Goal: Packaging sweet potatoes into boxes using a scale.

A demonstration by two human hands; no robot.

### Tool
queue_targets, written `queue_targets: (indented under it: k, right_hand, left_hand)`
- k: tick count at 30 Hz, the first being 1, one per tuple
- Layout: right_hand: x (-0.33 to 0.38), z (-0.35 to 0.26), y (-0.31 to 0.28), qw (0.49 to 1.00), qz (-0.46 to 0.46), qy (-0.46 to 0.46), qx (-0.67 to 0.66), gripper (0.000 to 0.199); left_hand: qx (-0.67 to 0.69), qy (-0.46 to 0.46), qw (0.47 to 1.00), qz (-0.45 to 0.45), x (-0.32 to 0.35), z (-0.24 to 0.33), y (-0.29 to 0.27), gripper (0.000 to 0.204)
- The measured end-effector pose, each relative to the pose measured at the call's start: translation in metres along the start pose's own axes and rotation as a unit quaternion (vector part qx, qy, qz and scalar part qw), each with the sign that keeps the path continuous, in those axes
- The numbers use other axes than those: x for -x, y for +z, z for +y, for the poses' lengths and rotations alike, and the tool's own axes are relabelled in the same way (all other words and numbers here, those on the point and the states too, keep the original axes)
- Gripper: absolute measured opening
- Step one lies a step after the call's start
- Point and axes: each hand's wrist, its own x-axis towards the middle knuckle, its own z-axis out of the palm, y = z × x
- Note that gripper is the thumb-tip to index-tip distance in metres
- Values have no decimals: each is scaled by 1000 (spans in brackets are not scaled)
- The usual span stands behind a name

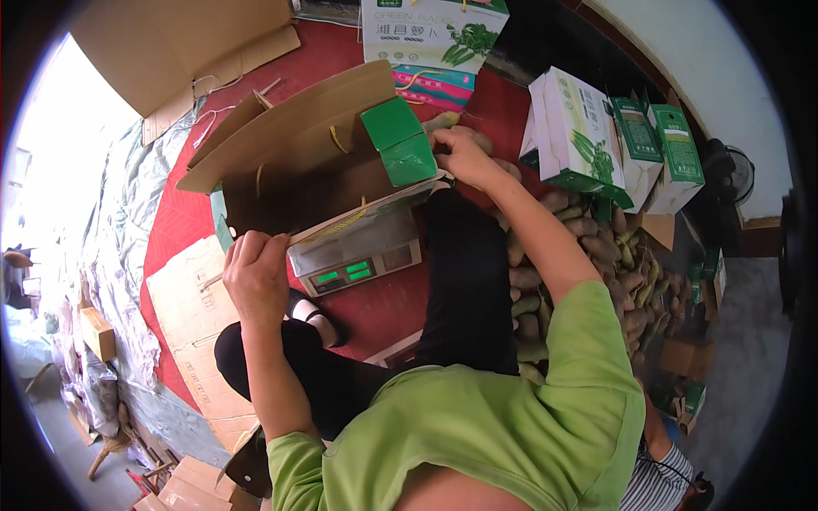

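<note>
A cardboard carton lies open before me, its brown inside facing up, with green end flaps and yellow cord handles. Under it, a scale with lit green digits shows at the near side. My left hand is closed on the carton's near left edge, fingers pinched together. At the right end, my right hand has its fingers curled against the carton's edge beside the green flap; some fingertips are hidden. Just beyond that hand lie a few root vegetables.
Root vegetables are heaped along my right. Green-and-white cartons stand behind the heap, and another printed carton is at the back. A flattened cardboard sheet lies left on the red floor covering. Another person's striped sleeve shows lower right.
</note>
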Motion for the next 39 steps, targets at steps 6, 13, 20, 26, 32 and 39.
queue_targets:
  k: [6,13,20,26,32,39]
  right_hand:
    - [12,72,-2,993,-49,35,98,28]
    - [57,81,-24,982,72,149,-95,26]
    - [183,204,-58,946,201,228,113,26]
    - [303,294,-23,894,117,342,264,21]
    - [330,299,12,851,181,464,164,23]
    - [265,297,-16,827,274,448,201,63]
  left_hand:
    - [-2,49,997,-66,-4,9,20,10]
    - [-7,-121,976,-179,-3,11,9,13]
    - [-66,-73,977,-190,-3,15,13,11]
    - [-89,2,983,-158,2,6,21,12]
    - [-83,-59,976,-193,2,5,17,13]
    - [-70,-61,975,-200,-3,9,18,14]
